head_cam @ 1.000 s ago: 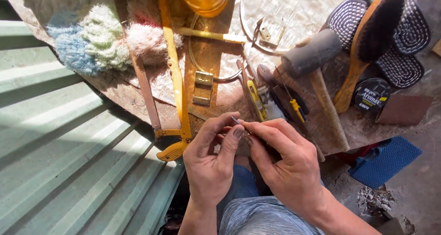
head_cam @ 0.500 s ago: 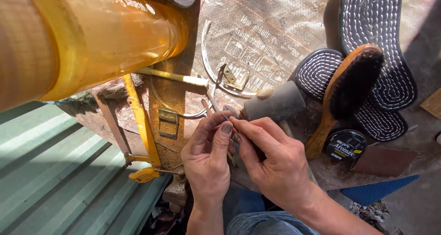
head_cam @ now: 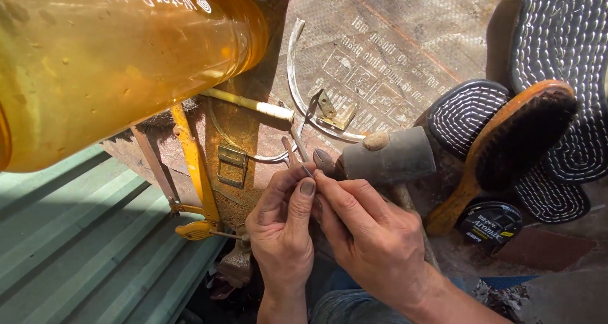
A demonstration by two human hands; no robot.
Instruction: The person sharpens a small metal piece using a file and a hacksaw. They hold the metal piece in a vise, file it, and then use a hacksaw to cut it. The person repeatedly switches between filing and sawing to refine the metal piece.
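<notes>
Your left hand (head_cam: 282,235) and right hand (head_cam: 373,242) pinch shut on a thin pin (head_cam: 306,170), possibly a needle, just beside the mallet (head_cam: 389,156); the bottle (head_cam: 120,58) now looms closer, the grip unchanged.

We get one head view, steep down, close over both hands (head_cam: 329,235); yellow bottle (head_cam: 120,58) crowds the lens.

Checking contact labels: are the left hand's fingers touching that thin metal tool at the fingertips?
Touching. The head view shows the left hand with thumb and fingers pinched on the thin metal tool, no gap visible; the right hand meets it there too.
</notes>
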